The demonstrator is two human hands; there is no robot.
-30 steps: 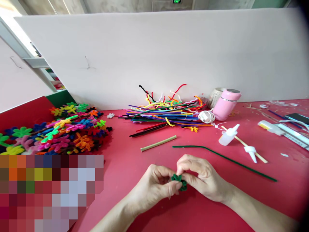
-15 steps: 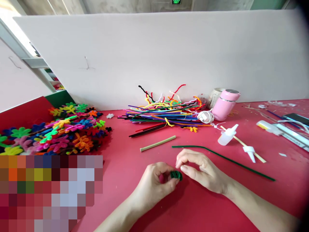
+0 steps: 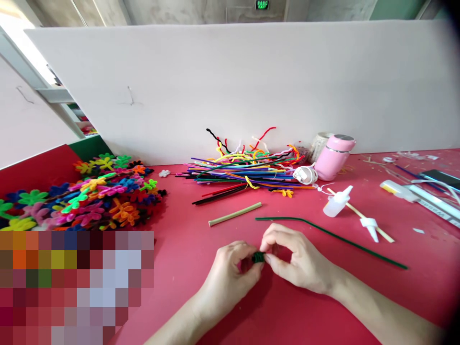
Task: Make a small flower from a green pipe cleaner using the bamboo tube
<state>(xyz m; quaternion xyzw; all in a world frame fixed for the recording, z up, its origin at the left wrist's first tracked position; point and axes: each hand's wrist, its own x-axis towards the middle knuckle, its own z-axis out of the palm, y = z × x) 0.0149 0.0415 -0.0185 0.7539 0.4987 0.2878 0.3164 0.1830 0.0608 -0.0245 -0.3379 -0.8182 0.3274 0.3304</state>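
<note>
My left hand (image 3: 230, 275) and my right hand (image 3: 296, 256) meet over the red table (image 3: 187, 249), both pinching a small coiled piece of dark green pipe cleaner (image 3: 258, 257). Only a bit of the coil shows between my fingertips. A long dark green pipe cleaner (image 3: 330, 237) lies on the table just beyond my right hand. A pale wooden stick (image 3: 235, 213) lies in front of my left hand.
A heap of coloured pipe-cleaner flowers (image 3: 93, 191) is at the left. A bundle of straight coloured pipe cleaners (image 3: 244, 170) lies by the white board (image 3: 251, 86). A pink bottle (image 3: 334, 157), a white glue bottle (image 3: 336, 202) and tools lie at the right.
My right hand let go of the green coil, lifted a little, then came back and pinched it again. The coil looks smaller and more hidden between my fingers now.
</note>
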